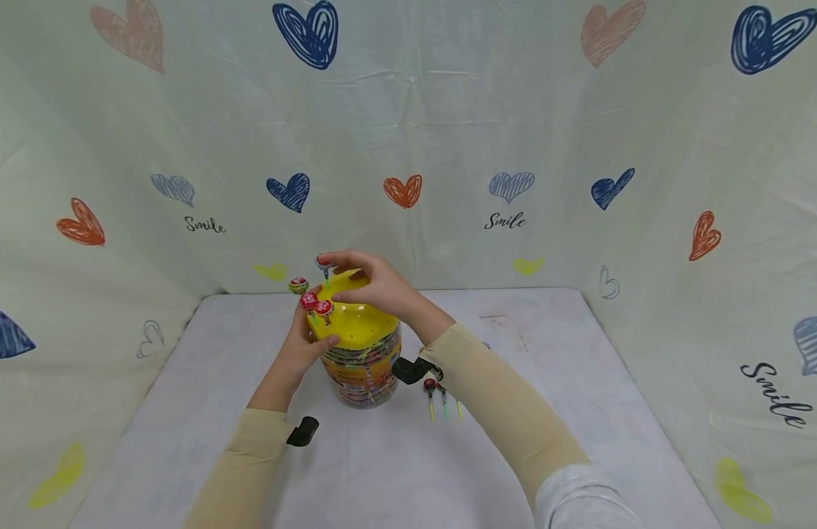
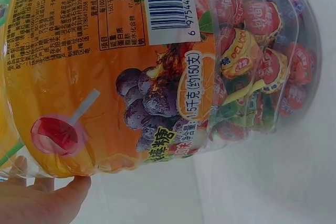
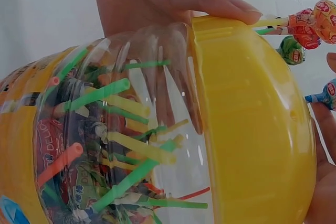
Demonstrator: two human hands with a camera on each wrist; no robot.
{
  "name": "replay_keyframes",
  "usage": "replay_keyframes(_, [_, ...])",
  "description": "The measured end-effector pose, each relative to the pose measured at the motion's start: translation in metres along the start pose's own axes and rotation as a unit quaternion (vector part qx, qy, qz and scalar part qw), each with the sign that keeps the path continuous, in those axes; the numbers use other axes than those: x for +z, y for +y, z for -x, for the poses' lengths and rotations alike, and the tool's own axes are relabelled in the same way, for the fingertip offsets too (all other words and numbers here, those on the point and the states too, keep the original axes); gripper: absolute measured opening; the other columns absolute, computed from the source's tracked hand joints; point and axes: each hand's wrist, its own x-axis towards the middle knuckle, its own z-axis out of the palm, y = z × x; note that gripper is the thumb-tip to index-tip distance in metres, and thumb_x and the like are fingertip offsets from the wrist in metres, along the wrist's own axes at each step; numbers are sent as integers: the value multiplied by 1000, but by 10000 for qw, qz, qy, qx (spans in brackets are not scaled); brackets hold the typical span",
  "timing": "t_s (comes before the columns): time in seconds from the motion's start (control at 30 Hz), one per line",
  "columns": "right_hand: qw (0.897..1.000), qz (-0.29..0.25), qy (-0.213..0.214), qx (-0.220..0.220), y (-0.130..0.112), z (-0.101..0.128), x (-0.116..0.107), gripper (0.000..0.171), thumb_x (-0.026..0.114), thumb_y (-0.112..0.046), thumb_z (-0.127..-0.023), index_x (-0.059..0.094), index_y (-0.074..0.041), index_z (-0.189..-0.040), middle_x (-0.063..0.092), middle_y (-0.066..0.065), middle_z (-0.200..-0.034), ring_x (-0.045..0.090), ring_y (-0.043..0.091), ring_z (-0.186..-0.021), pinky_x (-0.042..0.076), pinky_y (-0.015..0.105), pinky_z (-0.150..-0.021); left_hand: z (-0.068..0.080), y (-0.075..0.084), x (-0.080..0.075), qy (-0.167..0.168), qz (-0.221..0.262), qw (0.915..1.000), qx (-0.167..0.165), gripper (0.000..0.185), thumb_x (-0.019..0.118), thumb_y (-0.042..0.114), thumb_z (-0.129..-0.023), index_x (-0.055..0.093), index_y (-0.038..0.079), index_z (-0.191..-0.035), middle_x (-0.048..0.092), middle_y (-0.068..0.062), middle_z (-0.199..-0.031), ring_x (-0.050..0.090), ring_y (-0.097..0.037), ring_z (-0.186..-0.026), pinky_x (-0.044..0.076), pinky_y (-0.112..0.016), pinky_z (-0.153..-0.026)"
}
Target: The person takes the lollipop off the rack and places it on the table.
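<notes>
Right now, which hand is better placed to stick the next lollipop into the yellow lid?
Probably the right hand: it pinches a lollipop directly above the yellow lid, while the left hand steadies the side of the jar.

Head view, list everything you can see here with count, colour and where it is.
Lollipop jar: one, clear with orange label, table centre.
Lid: one, yellow, on the jar.
Lollipops in lid: about four, mostly red wrappers, lid's left edge.
Loose lollipops: about three, green and yellow sticks, on table right of jar.
Table: one, white.
Backdrop: heart-printed cloth.
Left hand: steadies the jar's left side.
Right hand: rests on lid, pinching a lollipop.
</notes>
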Motion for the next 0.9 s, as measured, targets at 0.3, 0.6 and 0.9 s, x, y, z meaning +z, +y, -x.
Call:
replay_keyframes(0.3, [10000, 42, 53, 9, 1, 0, 1, 56, 72, -5, -85, 54, -10, -139, 56, -1, -135, 51, 13, -116, 43, 27, -99, 0, -1, 0, -20, 13, 10000, 59, 83, 66, 16, -94, 11, 25, -155, 21, -11, -157, 25, -35, -140, 19, -60, -113])
replay_keyframes(0.6, [9969, -512, 552, -234, -1, 7, -4, 56, 68, 3, -86, 51, -6, -139, 54, 7, -137, 52, 27, -117, 44, 34, -101, 1, 0, -1, 77, -76, 9999, -107, 84, 68, 23, -93, 12, 29, -155, 21, -12, -157, 25, -37, -139, 18, -61, -112])
replay_keyframes(0.9, [9881, -1015, 1149, -134, 2, 47, -29, 55, 68, 5, -87, 51, -5, -138, 53, 12, -134, 56, 26, -111, 47, 41, -99, 0, -2, 2, 87, -67, 9999, 103, 82, 68, 20, -93, 14, 27, -154, 26, -12, -154, 33, -36, -134, 25, -58, -111])
